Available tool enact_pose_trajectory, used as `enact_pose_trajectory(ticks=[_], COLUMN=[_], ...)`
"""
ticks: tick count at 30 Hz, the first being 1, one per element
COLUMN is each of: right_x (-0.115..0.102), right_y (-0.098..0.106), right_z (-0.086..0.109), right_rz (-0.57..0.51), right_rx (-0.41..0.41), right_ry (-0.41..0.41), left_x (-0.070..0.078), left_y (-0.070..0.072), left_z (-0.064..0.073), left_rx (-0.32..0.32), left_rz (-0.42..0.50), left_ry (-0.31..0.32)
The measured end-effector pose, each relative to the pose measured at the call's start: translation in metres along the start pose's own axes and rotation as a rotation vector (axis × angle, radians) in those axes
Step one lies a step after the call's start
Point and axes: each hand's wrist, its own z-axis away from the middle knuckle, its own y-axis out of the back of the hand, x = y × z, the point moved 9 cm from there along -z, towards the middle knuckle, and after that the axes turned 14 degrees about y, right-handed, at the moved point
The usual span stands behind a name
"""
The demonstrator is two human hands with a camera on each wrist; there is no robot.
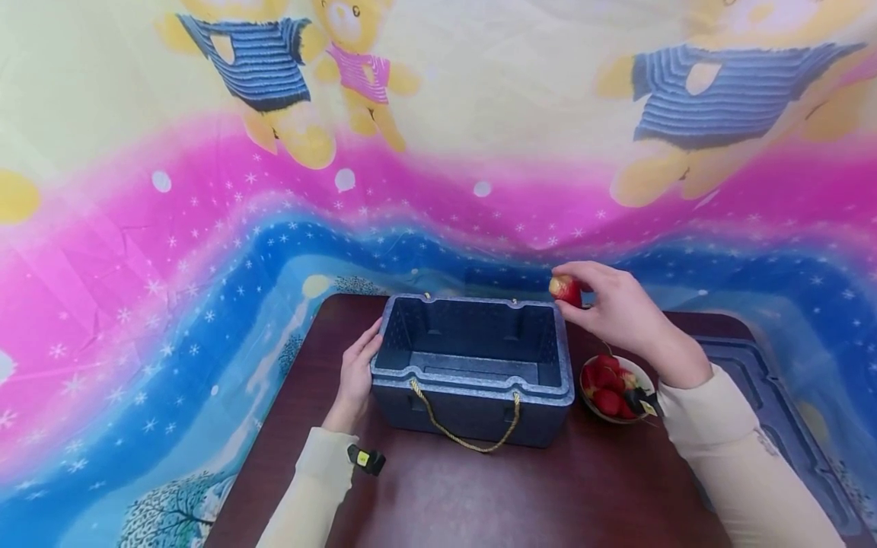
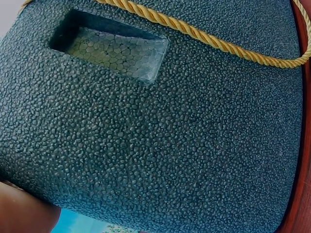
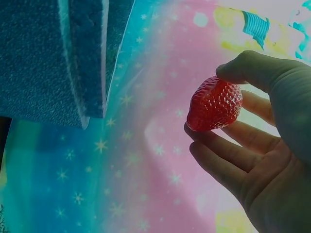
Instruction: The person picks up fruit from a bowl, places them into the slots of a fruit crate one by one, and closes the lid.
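Note:
A dark foam box [image 1: 473, 415] with a rope handle [image 1: 473, 445] stands on the table, its interior bare. My left hand [image 1: 356, 377] rests against the box's left wall, fingers extended along it; in the left wrist view only a bit of that hand [image 2: 26, 211] shows beside the pebbled box wall [image 2: 160, 141]. Above the box's right rim, my right hand [image 1: 620, 308] pinches a red strawberry [image 1: 567, 290] between thumb and fingers. Close up in the right wrist view, the strawberry [image 3: 216, 104] looks glossy, with the thumb on top and fingertips behind and below it.
Right of the box sits a bowl [image 1: 644, 373] of several strawberries [image 1: 606, 377], partly covered by my right wrist. A dark lid [image 1: 760, 388] lies at the table's right edge, under the right forearm. Behind the table [image 1: 452, 495] hangs a printed cloth [image 1: 438, 183].

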Motion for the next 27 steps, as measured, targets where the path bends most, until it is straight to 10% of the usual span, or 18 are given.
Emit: enact_pose_trajectory(ticks=[27], right_x=[-0.013], right_y=[-0.036], right_z=[-0.033], right_rz=[-0.087], right_rx=[-0.161], right_ry=[0.045], left_x=[0.001], left_y=[0.0], left_z=[0.001], left_rx=[0.01], left_rz=[0.01], left_ry=[-0.013])
